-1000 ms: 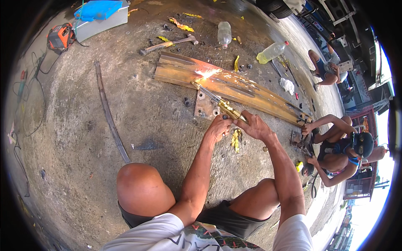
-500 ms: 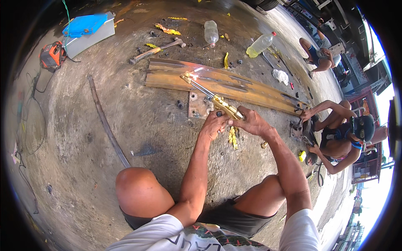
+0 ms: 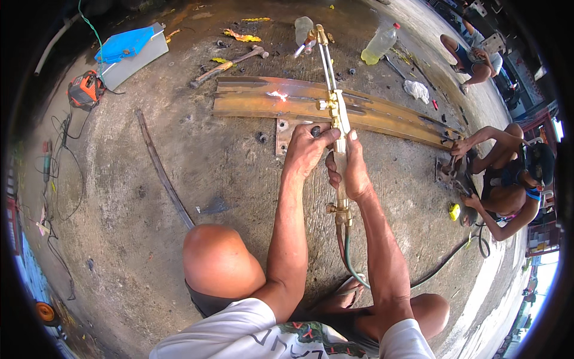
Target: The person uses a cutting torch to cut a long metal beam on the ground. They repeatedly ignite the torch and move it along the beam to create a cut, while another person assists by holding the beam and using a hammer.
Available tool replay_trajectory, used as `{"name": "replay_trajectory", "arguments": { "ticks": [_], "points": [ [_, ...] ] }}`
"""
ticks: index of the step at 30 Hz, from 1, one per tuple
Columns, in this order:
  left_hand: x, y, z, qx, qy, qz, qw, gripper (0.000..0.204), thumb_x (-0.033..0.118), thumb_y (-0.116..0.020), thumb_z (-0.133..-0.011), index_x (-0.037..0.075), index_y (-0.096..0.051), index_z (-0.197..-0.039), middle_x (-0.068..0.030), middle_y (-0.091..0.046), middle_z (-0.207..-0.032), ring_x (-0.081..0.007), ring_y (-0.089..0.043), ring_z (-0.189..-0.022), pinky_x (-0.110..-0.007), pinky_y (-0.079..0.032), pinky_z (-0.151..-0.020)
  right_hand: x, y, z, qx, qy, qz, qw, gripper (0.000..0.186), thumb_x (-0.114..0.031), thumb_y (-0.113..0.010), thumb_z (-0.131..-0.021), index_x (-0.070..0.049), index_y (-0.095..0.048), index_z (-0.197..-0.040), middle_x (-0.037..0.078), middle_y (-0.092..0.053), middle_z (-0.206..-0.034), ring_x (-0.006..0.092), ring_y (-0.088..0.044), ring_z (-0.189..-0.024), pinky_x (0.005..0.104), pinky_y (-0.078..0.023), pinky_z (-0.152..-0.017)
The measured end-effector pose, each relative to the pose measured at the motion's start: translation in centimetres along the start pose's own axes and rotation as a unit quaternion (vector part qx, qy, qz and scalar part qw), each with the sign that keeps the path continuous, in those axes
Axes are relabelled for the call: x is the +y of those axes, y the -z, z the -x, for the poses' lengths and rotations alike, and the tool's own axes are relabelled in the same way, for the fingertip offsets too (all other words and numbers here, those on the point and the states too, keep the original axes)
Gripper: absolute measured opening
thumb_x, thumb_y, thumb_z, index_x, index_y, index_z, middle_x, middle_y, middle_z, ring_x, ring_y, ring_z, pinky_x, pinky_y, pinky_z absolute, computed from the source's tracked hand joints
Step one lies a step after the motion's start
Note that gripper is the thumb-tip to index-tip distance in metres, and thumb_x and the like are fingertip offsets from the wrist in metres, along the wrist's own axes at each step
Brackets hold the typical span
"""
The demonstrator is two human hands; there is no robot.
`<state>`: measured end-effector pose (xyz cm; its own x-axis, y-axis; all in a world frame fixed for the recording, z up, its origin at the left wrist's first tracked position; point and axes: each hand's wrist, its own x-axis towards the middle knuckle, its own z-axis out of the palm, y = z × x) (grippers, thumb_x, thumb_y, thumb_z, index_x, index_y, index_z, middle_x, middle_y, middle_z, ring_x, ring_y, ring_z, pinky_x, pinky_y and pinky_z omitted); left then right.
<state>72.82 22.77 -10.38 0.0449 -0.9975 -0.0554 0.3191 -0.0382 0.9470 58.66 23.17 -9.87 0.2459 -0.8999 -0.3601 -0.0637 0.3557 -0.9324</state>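
My right hand (image 3: 353, 170) wraps round the handle of a brass cutting torch (image 3: 336, 110), which points away from me, head up over a plastic bottle. My left hand (image 3: 305, 152) is closed at the torch's left side, thumb against its body, with a small dark object I cannot make out in its fingers. Hoses run down from the torch's near end. Beyond my hands lie long rusty steel bars (image 3: 251, 105) with a small glowing spot (image 3: 278, 96). A drilled plate (image 3: 281, 140) shows beside them, partly hidden by my left hand.
A hammer (image 3: 230, 64), a yellowish bottle (image 3: 376, 48), a blue case (image 3: 122, 43), an orange machine (image 3: 82, 88), loose cables and a dark bent strip (image 3: 158, 167) lie around. A co-worker (image 3: 511, 200) crouches at the right over metal parts; another person (image 3: 481, 60) squats farther back.
The torch has swung upright, away from the hot spot, and its hoses now show. Both my hands have risen slightly. The sparks have died down to a small glow.
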Motion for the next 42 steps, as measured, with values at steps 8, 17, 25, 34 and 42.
{"name": "replay_trajectory", "arguments": {
  "ticks": [8, 17, 25, 34, 42],
  "points": [
    [-2.3, 1.7, 0.6, 0.059, 0.054, -0.087, 0.993, 0.026, 0.022, -0.074, -0.088, -0.001, -0.075, -0.101, -0.009, -0.072, -0.085, -0.0177, -0.062, -0.072, -0.037, -0.05, -0.07, 2.8, -1.7, -0.3, -0.032, -0.052, -0.073, 0.995, 0.064, -0.073, -0.025, -0.099, -0.013, -0.047, -0.102, 0.0, -0.045, -0.064, 0.0112, -0.039, -0.044, 0.029, -0.034, -0.04],
    [-4.7, 5.0, 0.4, 0.113, 0.067, -0.078, 0.988, 0.019, 0.023, -0.069, -0.093, 0.006, -0.076, -0.096, 0.002, -0.053, -0.059, -0.009, -0.041, -0.046, -0.031, -0.032, -0.042, 4.8, -4.4, -1.9, -0.039, -0.109, -0.03, 0.993, 0.059, -0.069, -0.028, -0.1, -0.013, -0.046, -0.1, 0.0, -0.044, -0.062, 0.0125, -0.037, -0.043, 0.0298, -0.033, -0.039],
    [-5.6, 6.9, 0.1, 0.099, 0.103, -0.068, 0.987, 0.016, 0.021, -0.067, -0.093, 0.006, -0.074, -0.092, 0.0028, -0.05, -0.058, -0.0091, -0.041, -0.046, -0.031, -0.032, -0.041, 5.4, -5.7, -2.2, -0.028, -0.122, 0.008, 0.992, 0.059, -0.069, -0.029, -0.1, -0.012, -0.047, -0.104, 0.001, -0.045, -0.063, 0.0127, -0.039, -0.044, 0.0305, -0.034, -0.04],
    [-5.8, 7.3, -0.1, 0.084, 0.142, -0.084, 0.983, 0.017, 0.021, -0.067, -0.093, 0.006, -0.074, -0.092, 0.0032, -0.047, -0.056, -0.0091, -0.041, -0.045, -0.031, -0.031, -0.04, 6.3, -5.6, -2.8, -0.015, -0.119, 0.034, 0.992, 0.061, -0.07, -0.029, -0.1, -0.011, -0.048, -0.1, 0.001, -0.045, -0.063, 0.0125, -0.04, -0.044, 0.0303, -0.035, -0.039],
    [-6.2, 7.7, -0.6, 0.083, 0.146, -0.072, 0.983, 0.028, 0.023, -0.071, -0.09, 0.001, -0.07, -0.108, -0.0007, -0.052, -0.059, -0.0116, -0.044, -0.046, -0.035, -0.032, -0.043, 5.6, -5.9, -2.8, -0.015, -0.108, 0.056, 0.992, 0.061, -0.07, -0.03, -0.099, -0.012, -0.048, -0.1, 0.0, -0.046, -0.063, 0.0116, -0.041, -0.044, 0.0297, -0.036, -0.039]
  ]
}}
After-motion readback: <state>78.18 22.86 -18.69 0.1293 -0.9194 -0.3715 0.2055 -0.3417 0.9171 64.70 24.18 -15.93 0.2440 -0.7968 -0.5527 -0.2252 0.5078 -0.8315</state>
